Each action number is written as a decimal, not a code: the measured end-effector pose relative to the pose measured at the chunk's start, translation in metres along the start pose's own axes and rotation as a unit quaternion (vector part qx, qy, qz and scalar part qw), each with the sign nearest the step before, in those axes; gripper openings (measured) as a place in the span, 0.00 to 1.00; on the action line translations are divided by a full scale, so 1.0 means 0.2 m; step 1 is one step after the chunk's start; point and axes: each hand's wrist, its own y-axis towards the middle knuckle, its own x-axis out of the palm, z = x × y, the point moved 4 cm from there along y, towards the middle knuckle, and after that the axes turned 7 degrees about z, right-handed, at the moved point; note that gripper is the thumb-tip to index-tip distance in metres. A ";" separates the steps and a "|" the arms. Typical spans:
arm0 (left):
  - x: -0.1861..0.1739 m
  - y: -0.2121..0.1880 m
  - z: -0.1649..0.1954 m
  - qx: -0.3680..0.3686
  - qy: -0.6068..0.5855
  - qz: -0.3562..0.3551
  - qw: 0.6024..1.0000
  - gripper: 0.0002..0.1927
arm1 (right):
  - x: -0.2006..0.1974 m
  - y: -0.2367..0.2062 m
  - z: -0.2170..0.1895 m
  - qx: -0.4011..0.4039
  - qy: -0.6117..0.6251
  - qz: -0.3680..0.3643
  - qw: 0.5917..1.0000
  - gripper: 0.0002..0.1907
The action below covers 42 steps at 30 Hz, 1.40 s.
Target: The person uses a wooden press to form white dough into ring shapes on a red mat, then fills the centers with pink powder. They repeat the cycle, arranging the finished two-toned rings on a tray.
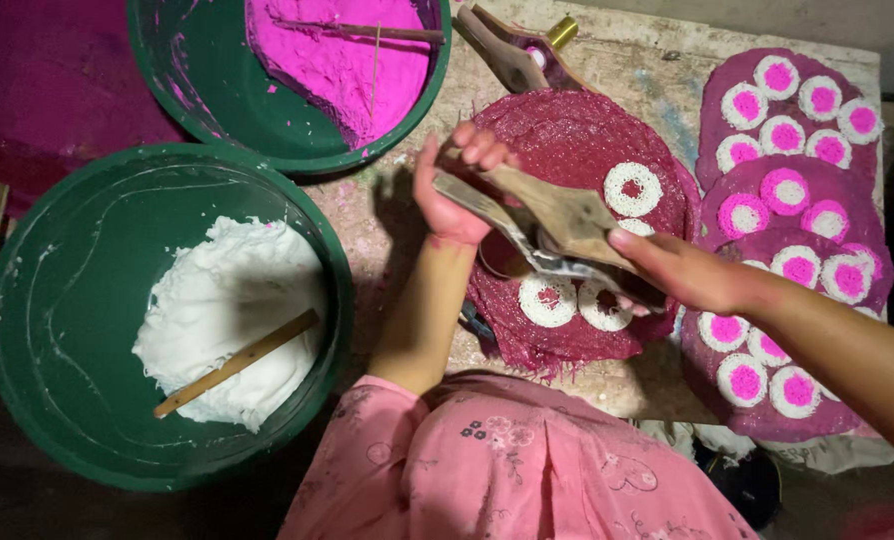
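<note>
My left hand (457, 185) grips the handle ends of a wooden press (557, 215) held over a round dark red mesh mat (567, 140). Farther down the same press, at its metal end, my right hand (682, 270) has hold of it. On the mat lie three white noodle rings (633, 188) with open centres, two of them under the press. I cannot see the underside of the press.
A green basin (57, 300) at the left holds white dough and a wooden stick (237, 362). Another green basin (217, 90) behind holds pink dough. Stacked mats (847, 235) of white-and-pink rings lie at the right. A second wooden press (512, 50) rests at the back.
</note>
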 end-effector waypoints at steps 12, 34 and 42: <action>-0.30 -0.02 0.14 0.042 -0.021 0.028 0.999 0.14 | 0.11 0.04 -0.28 -0.041 -0.127 0.080 0.988 0.44; -0.30 0.01 0.18 0.062 0.056 0.053 0.995 0.16 | 0.18 0.12 -0.22 -0.078 -0.150 0.128 0.977 0.33; -0.24 0.09 -0.07 0.025 0.000 0.035 0.999 0.13 | 0.02 0.01 -0.11 -0.088 -0.194 0.212 0.954 0.33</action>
